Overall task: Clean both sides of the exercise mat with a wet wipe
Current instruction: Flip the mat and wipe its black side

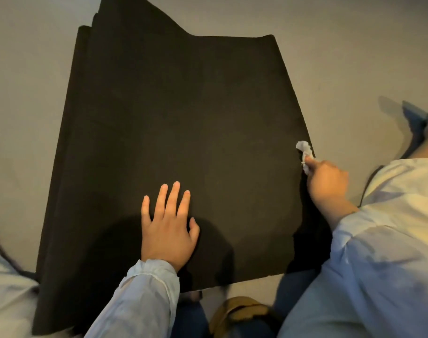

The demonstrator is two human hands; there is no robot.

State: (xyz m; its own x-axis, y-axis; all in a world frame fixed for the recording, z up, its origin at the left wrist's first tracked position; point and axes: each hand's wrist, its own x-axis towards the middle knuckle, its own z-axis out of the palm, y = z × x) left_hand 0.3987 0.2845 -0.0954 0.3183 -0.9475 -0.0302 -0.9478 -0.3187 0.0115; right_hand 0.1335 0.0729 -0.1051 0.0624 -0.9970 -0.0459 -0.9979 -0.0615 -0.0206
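A black exercise mat lies folded in several layers on a grey floor, its stacked edges showing along the left side. My left hand rests flat on the mat near its front edge, fingers straight and spread. My right hand grips a crumpled white wet wipe at the mat's right edge, about halfway along it. The wipe touches the mat's border.
Grey floor surrounds the mat on the left, back and right. My knees in blue trousers and a yellow-brown slipper sit just in front of the mat. A dark blue object lies on the floor at the far right.
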